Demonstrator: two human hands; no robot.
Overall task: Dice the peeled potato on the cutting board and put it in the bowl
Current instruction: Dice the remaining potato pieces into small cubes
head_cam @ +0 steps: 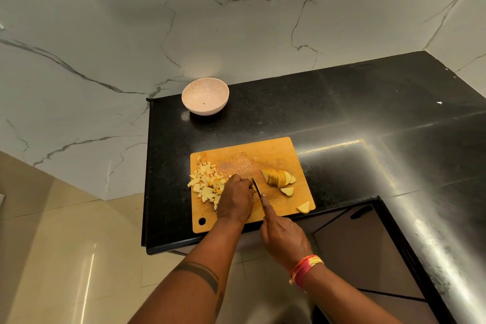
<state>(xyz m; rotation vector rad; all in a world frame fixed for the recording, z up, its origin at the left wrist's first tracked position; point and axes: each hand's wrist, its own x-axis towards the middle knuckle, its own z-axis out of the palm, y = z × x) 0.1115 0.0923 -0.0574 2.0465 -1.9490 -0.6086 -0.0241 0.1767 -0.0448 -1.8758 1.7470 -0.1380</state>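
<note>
I see the potato in three lots on the board (276,150): a heap of dice (206,183) just left of my left hand (235,198), a fanned stack of slices (278,178) just right of the knife (257,188), and two loose wedges, one (287,191) beside that stack and one (304,207) at the board's near right corner. My left hand lies knuckles-up on the board with its fingers curled down at the blade's left side; whether they pin a piece I cannot tell, as the hand hides what is under it. My right hand (282,236) grips the knife handle, forefinger stretched along the spine, the blade pointing away from me between the two hands. The bowl (205,96) sits well beyond my left hand on the black counter (342,102), apart from the board. A red and yellow thread band (305,269) circles my right wrist.
</note>
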